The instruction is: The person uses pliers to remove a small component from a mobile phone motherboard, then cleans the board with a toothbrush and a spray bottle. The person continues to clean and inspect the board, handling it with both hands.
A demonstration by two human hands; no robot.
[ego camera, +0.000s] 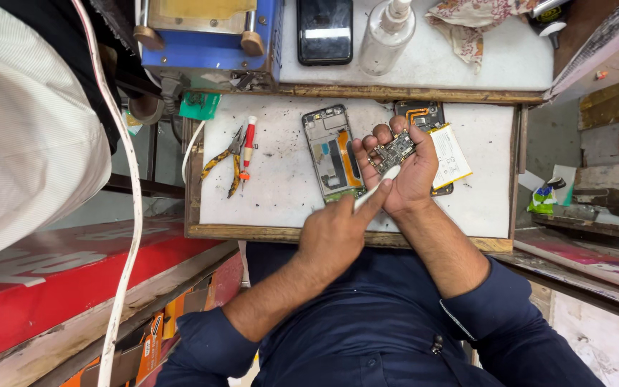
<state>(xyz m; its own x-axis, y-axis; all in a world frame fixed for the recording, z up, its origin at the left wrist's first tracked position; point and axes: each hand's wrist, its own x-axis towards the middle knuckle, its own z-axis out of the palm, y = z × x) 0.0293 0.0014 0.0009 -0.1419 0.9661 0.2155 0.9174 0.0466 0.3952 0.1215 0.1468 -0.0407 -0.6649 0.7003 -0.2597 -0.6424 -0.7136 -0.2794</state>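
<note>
- Right hand (402, 168) grip: cupped around circuit board (392, 151), steadying it face-up.
- Left hand (334, 229) grip: pinching white tool (375, 188), tip against board.
- Opened phone frame (331, 152) beside, on desk (281, 179).

I am looking down at a small phone repair shop, a cramped working stall rather than a home. The white counter (281, 186) is scuffed and speckled with dark grime, framed in worn wood. Near its left edge lie pliers (225, 161) and a red-handled screwdriver (248, 147). At the middle sits an opened phone frame (331, 152) with its insides bare, and a loose battery (451, 154) rests toward the right edge. On the raised shelf along the far edge I see a blue heating machine (209, 32), a dark phone (324, 30), a clear pump bottle (388, 32) and a rag (471, 21).
</note>
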